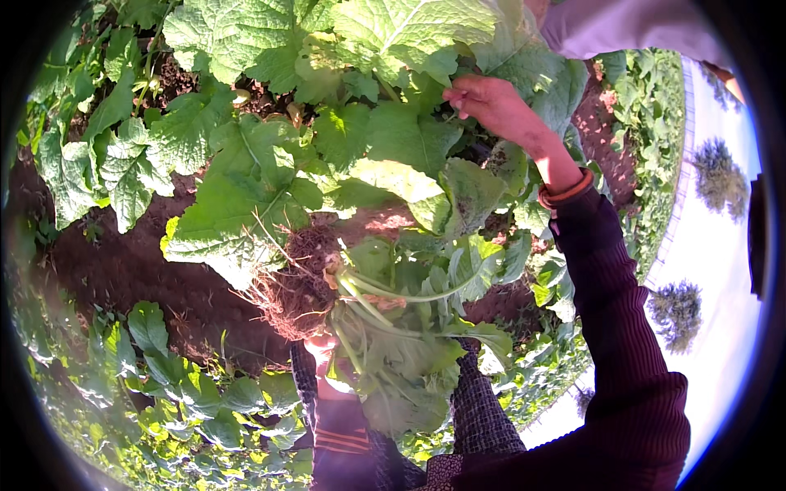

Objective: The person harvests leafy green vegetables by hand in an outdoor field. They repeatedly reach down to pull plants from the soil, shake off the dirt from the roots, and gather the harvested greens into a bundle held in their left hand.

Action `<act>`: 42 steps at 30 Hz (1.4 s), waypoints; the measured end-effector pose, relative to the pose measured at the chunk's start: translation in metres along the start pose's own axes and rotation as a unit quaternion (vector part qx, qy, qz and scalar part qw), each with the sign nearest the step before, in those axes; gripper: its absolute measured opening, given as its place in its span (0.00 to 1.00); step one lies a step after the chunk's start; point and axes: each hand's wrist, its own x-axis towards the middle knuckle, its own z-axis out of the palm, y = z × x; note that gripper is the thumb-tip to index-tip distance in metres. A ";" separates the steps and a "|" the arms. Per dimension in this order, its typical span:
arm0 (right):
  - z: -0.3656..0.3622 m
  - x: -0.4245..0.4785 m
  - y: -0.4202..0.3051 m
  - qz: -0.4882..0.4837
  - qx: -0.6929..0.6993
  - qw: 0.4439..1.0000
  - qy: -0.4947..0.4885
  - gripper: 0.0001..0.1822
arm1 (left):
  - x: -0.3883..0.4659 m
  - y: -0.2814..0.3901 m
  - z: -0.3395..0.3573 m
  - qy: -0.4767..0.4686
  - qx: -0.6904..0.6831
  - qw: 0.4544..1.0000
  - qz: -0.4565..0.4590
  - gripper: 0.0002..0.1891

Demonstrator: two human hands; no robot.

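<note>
My left hand (324, 353) is at the lower middle, shut on an uprooted leafy plant (368, 301). The plant's tangled, soil-covered root ball (301, 276) points to the left, and its long pale stems and broad green leaves spread right and down before my legs. Much of the hand is hidden behind the roots and leaves. My right hand (488, 104) reaches in among the large leaves of a standing plant (405, 132) at the upper right, with its fingers bent and close together at the leaf stems. Whether it grips a stem there does not show.
Broad-leaved plants (110, 153) stand along the upper side, with more low leafy growth (202, 399) at the lower left. Bare brown soil (147, 270) runs between them. Another person's light sleeve (626, 27) is at the upper right. Trees and bright sky show at the right edge.
</note>
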 end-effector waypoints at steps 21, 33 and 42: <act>0.143 -0.045 0.018 -0.248 -0.253 0.932 -0.072 0.23 | -0.003 -0.018 0.006 0.005 -0.008 1.000 -0.030 0.38; 0.090 0.013 0.030 -0.093 -0.095 0.991 0.014 0.29 | 0.008 -0.011 0.002 -0.005 -0.019 1.000 -0.016 0.38; 0.091 0.143 0.072 0.341 0.939 -0.037 -0.028 0.20 | 0.006 0.002 -0.001 -0.016 -0.019 1.000 0.003 0.38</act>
